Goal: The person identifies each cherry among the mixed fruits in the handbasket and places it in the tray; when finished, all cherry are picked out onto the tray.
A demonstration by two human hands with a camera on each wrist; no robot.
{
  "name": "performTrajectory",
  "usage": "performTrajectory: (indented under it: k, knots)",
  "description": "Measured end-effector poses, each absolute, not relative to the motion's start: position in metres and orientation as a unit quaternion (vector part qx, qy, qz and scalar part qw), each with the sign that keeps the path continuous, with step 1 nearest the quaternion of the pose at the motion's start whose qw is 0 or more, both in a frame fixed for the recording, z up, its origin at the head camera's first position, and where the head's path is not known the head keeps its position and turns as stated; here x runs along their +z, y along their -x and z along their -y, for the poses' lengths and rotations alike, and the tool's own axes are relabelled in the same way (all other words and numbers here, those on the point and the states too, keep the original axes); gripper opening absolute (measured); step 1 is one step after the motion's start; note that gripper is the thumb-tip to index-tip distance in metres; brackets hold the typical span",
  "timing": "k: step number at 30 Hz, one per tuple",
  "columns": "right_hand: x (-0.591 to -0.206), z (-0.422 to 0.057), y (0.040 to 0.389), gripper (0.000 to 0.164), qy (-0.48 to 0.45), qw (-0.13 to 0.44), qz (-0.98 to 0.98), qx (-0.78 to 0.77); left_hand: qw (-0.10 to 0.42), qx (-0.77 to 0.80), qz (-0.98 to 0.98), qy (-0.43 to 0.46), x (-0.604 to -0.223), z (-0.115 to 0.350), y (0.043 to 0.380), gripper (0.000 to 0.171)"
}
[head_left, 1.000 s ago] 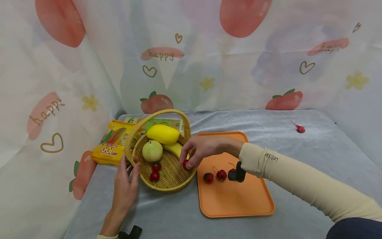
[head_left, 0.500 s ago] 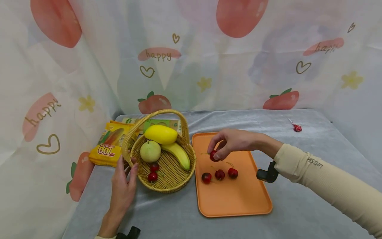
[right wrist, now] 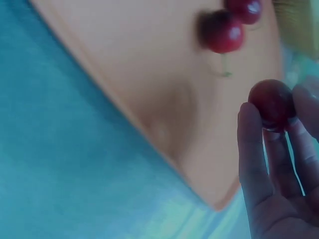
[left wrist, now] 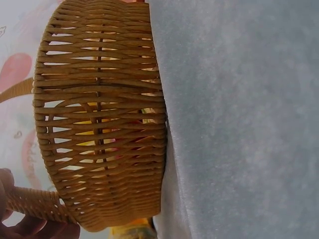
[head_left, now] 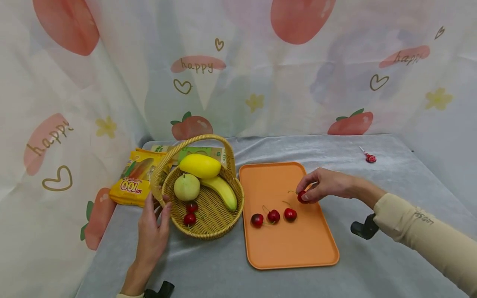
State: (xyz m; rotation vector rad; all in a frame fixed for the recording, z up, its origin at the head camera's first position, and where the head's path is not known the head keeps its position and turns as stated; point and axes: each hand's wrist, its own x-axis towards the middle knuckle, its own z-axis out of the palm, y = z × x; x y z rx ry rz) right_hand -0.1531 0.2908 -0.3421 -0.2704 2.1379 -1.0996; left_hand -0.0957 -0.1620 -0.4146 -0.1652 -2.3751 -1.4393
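Note:
My right hand (head_left: 328,184) pinches a dark red cherry (head_left: 302,197) between thumb and fingers, over the right side of the orange tray (head_left: 290,248). In the right wrist view the held cherry (right wrist: 272,104) shows between the fingertips. Three cherries with stems, one of them a middle cherry (head_left: 273,216), lie in a row on the tray. My left hand (head_left: 152,236) grips the base of the handle (left wrist: 37,203) of the wicker basket (head_left: 206,236). Inside the basket are a yellow mango-like fruit (head_left: 200,166), a banana (head_left: 222,192), a round pale green fruit (head_left: 187,187) and two cherries (head_left: 189,219).
A yellow snack bag (head_left: 136,178) lies left of the basket, and a green and tan flat package (head_left: 201,153) behind it. Toward the back right of the grey cloth (head_left: 402,174) is a red lollipop (head_left: 370,158). A printed curtain (head_left: 298,91) stands behind.
My right hand has carried the cherry from the basket's right side rightward across the tray. The left hand has stayed at the basket handle.

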Motion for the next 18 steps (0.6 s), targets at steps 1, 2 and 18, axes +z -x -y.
performTrajectory:
  k: [1,2,18]
  knots:
    - [-0.346,-0.292,0.152,0.038,0.100,0.354,-0.826,-0.428,0.180,-0.509,0.840,0.059,-0.415,0.162,0.096,0.051]
    - [-0.349,-0.293,0.150,0.038,0.098,0.354,-0.825,-0.429,0.181,-0.508,0.840,0.059,-0.415,0.162,0.096,0.051]
    - [-0.378,-0.294,0.134,0.032,0.096,0.321,-0.853,-0.399,0.179,-0.510,0.839,0.059,-0.415,0.162,0.096,0.051]
